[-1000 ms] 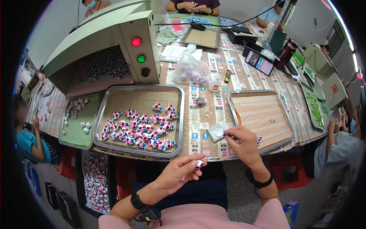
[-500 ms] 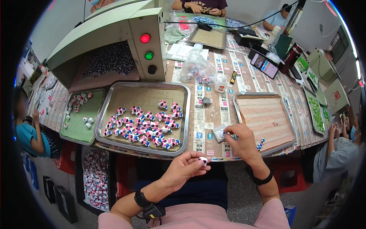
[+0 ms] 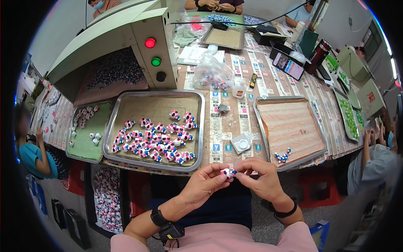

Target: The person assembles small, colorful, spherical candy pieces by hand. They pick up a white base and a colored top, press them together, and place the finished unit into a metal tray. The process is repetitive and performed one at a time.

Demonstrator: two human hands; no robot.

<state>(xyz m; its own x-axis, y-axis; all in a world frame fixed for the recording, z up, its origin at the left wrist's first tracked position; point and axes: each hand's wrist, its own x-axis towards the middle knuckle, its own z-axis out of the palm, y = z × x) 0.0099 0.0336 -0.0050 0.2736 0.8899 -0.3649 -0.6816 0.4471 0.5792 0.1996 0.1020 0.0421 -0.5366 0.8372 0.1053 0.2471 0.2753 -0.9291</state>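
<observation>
My left hand (image 3: 200,183) pinches a small white and pink toy head (image 3: 226,172) between thumb and fingertips, just off the table's front edge. Against it, my right hand (image 3: 264,179) holds a tiny blue toy body (image 3: 234,173) in a pinch, so the two parts touch or nearly touch; the fingers hide the join. Beyond my hands lies a square white dish (image 3: 241,144) with a round centre. To its right, a few blue and white toy bodies (image 3: 283,156) sit at the near corner of a paper-lined tray (image 3: 323,145).
Left of my hands, a metal tray (image 3: 202,126) carries many white, pink and blue toy figures. A green tray (image 3: 86,143) stands beyond it, below a machine (image 3: 155,42) with lit buttons. A glue bottle (image 3: 239,89), plastic bag (image 3: 212,69) and phone (image 3: 289,66) are farther back. Co-workers sit around.
My right hand has come from the square white dish to my left hand, bringing the blue toy body against the head. The dish and the bodies in the right tray are now uncovered.
</observation>
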